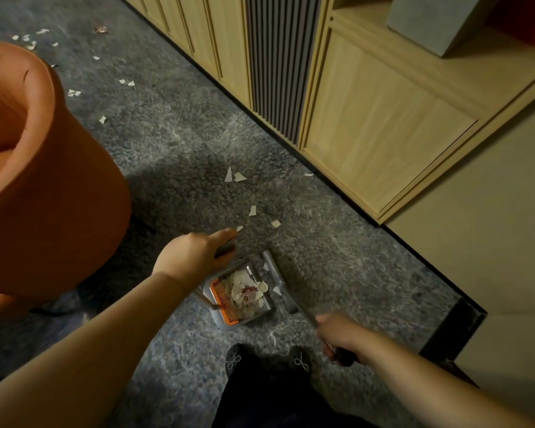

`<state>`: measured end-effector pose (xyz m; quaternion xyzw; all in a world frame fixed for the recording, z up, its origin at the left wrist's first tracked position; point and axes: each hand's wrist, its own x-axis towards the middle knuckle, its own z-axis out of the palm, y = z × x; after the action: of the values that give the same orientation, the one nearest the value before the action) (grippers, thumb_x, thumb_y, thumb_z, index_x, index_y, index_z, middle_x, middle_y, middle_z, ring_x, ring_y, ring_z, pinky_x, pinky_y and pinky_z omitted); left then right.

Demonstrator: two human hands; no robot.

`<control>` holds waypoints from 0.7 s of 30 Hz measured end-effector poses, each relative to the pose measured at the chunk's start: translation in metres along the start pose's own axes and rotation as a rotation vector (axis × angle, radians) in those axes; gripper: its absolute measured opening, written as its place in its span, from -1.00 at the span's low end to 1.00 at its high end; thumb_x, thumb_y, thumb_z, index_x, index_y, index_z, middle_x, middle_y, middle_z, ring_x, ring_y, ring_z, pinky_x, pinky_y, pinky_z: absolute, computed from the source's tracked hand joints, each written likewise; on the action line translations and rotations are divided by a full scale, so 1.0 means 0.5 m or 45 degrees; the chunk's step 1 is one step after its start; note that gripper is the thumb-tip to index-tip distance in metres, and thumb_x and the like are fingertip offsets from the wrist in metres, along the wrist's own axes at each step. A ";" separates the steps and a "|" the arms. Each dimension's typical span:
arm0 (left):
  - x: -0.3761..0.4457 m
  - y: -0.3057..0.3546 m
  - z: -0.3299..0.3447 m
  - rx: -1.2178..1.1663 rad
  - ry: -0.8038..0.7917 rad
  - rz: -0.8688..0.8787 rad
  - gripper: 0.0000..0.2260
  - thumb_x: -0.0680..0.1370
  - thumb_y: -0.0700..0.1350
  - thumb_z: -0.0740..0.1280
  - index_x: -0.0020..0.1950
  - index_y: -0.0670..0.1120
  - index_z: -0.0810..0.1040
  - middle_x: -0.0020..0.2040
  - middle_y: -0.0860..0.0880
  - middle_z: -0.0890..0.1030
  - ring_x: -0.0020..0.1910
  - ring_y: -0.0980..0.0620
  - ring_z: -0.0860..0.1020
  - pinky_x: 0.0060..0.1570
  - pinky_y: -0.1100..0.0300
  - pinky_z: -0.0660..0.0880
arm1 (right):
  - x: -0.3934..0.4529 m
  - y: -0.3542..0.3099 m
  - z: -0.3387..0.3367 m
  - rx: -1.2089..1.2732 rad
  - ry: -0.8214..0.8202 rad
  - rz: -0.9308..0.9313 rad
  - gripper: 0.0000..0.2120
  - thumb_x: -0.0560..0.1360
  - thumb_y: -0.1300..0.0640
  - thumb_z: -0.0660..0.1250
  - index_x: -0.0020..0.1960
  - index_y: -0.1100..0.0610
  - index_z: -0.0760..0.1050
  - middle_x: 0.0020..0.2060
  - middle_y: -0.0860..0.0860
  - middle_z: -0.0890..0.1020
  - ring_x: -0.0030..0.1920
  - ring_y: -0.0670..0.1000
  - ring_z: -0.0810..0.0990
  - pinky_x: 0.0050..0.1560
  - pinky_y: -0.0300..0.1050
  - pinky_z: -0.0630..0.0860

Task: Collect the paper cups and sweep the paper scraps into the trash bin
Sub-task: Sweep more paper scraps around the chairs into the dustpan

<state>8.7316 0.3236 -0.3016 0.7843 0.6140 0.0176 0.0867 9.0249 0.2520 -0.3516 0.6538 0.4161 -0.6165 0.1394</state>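
Sweeping scraps into the dustpan on the carpet

My right hand (342, 338) was closed around the broom handle (306, 316), its head (277, 276) touching the dustpan (238, 295), which already held a heap of scraps; my left hand (195, 254) gripped the dustpan's handle. To do it well, I judged I should keep the lip flat and draw in short strokes the loose paper scraps (254, 210) just beyond the dustpan, then those further off beside the orange armchair (44, 180).

Left grip (195, 253) closed, right grip (342, 338) closed — both arms extended
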 end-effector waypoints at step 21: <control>-0.101 -0.184 -0.038 -0.243 0.160 -0.172 -0.61 0.51 0.08 0.40 0.33 0.06 0.52 -0.19 -0.10 0.65 -0.31 -0.14 0.60 -0.40 0.14 0.45 | -0.033 -0.137 0.044 0.256 -0.007 0.084 -0.51 0.60 0.25 0.16 0.51 0.09 0.20 -0.44 0.05 0.47 -0.58 -0.09 0.42 -0.60 -0.31 0.31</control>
<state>8.6282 0.2984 -0.2932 0.7269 0.6651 0.1190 0.1232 8.9627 0.2727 -0.3181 0.6759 0.3301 -0.6521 0.0946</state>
